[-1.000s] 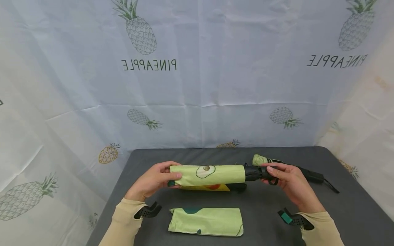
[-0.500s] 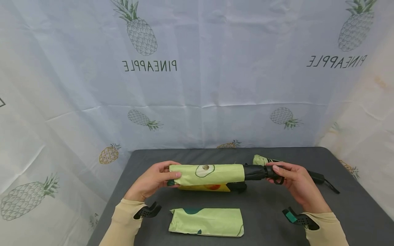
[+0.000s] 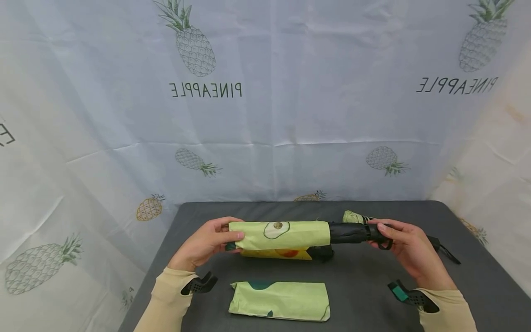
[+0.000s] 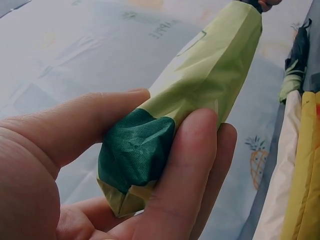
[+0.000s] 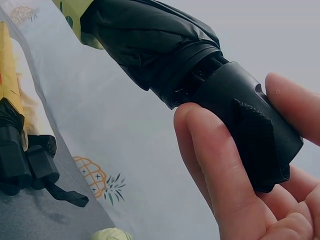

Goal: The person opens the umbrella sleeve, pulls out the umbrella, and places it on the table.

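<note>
The umbrella (image 3: 347, 233) is being held above the table (image 3: 361, 286), roughly parallel to the back edge, its far end being covered by the sleeve (image 3: 298, 235). The sleeve's closed end is being pinched by the fingers of the left hand (image 3: 206, 243); the handle (image 5: 237, 122) is being gripped by those of the right hand (image 3: 412, 249). The yellow umbrella (image 3: 265, 253) is being partly hidden by the sleeve. Toward the back right corner, a green umbrella (image 3: 351, 216) is being partly screened by the right hand. Farthest from the back edge, a pouch (image 3: 280, 300) is being supported by the table.
</note>
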### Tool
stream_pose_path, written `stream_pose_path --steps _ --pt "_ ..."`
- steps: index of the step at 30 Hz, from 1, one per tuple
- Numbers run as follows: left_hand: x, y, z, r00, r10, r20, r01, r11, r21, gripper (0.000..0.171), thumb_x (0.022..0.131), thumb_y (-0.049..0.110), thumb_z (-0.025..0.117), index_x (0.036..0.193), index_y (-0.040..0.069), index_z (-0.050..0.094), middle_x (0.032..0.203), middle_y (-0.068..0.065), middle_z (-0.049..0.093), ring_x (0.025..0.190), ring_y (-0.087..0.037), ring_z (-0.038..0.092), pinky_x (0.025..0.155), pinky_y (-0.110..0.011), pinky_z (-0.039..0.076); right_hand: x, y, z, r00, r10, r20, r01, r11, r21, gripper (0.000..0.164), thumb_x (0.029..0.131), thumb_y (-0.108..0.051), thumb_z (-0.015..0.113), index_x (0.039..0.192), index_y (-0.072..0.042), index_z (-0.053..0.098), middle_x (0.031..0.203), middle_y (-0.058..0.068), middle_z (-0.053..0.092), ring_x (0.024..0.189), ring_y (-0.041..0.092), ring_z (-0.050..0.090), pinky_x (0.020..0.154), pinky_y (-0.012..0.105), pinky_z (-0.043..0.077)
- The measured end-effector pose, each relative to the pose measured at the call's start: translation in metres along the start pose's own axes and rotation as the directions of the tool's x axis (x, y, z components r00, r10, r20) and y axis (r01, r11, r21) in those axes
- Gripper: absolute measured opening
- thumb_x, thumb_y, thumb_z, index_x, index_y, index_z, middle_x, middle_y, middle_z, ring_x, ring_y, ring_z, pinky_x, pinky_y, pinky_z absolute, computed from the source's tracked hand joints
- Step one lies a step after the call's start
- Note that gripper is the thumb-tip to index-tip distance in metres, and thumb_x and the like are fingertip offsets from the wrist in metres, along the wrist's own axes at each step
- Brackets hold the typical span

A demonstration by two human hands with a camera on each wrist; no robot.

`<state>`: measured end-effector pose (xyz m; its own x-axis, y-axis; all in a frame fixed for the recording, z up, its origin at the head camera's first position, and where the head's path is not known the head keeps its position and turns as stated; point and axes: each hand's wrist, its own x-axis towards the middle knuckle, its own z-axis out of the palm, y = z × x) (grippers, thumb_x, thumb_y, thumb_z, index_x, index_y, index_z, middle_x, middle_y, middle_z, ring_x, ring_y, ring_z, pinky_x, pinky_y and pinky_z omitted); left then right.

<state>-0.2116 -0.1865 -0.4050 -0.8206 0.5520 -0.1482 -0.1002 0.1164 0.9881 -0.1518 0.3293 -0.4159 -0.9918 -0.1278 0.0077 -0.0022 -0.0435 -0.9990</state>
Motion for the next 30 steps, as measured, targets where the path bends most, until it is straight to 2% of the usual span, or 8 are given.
stream_pose_path --steps 5,11,23,30 --pt "0.001 0.0 0.001 1.0 0.002 0.004 -0.002 1.0 -0.004 0.049 0.106 0.017 0.072 0.149 0.0 0.057 0.118 -0.005 0.075 0.106 -0.022 0.076 0.1 -0.048 0.065 -0.002 -0.001 -0.006 1.0 -0.006 0.009 0.006 0.999 0.039 0.034 0.116 -0.011 0.05 0.132 -0.022 0.078 0.122 -0.011 0.075 0.094 0.016 0.079 0.087 0.027 0.065" --pt "0.001 0.0 0.0 1.0 0.005 0.015 -0.005 1.0 0.0 0.048 0.106 0.017 0.071 0.148 -0.001 0.056 0.114 -0.003 0.076 0.106 -0.02 0.077 0.102 -0.047 0.064 -0.002 -0.002 -0.008 1.0 -0.023 0.012 0.022 0.999 0.035 0.035 0.116 -0.01 0.049 0.129 -0.021 0.08 0.121 -0.01 0.076 0.092 0.016 0.079 0.085 0.027 0.065" --pt "-0.002 0.0 -0.002 1.0 0.005 0.012 -0.005 1.0 0.031 0.048 0.106 0.02 0.071 0.149 0.0 0.057 0.112 -0.002 0.075 0.102 -0.017 0.075 0.092 -0.034 0.065 -0.005 -0.002 -0.017 1.0 -0.024 -0.004 0.024 0.999 0.026 0.036 0.116 -0.01 0.049 0.128 -0.023 0.08 0.121 -0.011 0.075 0.093 0.016 0.079 0.085 0.026 0.065" --pt "-0.003 0.001 -0.003 1.0 0.006 0.021 -0.006 1.0 0.026 0.049 0.107 0.019 0.07 0.15 0.0 0.055 0.114 -0.002 0.076 0.105 -0.018 0.076 0.096 -0.038 0.065 -0.007 -0.002 -0.023 0.999 -0.034 0.005 0.033 0.998 0.056 0.036 0.116 -0.008 0.049 0.129 -0.019 0.08 0.121 -0.01 0.076 0.093 0.017 0.08 0.086 0.027 0.066"
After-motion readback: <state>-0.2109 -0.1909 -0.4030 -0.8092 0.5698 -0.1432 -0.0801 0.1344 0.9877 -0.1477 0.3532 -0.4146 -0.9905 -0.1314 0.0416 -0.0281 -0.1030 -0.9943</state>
